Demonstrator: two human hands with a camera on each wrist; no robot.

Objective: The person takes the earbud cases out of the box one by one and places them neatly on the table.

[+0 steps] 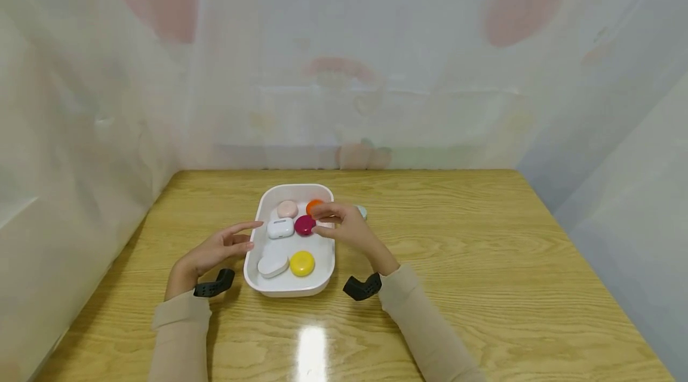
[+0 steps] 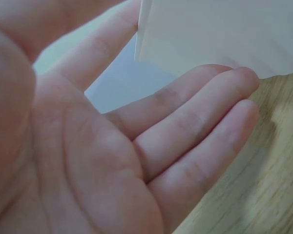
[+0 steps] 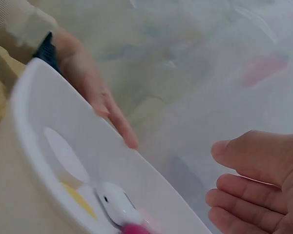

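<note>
A white rectangular bin (image 1: 290,293) with rounded corners stands on the table. My left hand (image 1: 215,250) is at its left side, the index finger reaching over the rim; in the left wrist view other fingertips (image 2: 244,80) rest against the outer wall. My right hand (image 1: 346,227) hovers over the bin's right rim, fingers loosely bent, nothing visible between thumb and fingers. Inside lie a white earbud case (image 1: 280,228), a crimson round case (image 1: 304,225), a yellow one (image 1: 302,263), a pale pink one (image 1: 287,209), an orange one (image 1: 313,207) partly hidden, and a white oval one (image 1: 273,265).
A pale mint item (image 1: 362,212) shows partly behind my right hand, outside the bin. The wooden table (image 1: 484,262) reaches back to a whitish printed curtain (image 1: 430,101), with more curtain at both sides. Each wrist wears a black camera mount (image 1: 362,287).
</note>
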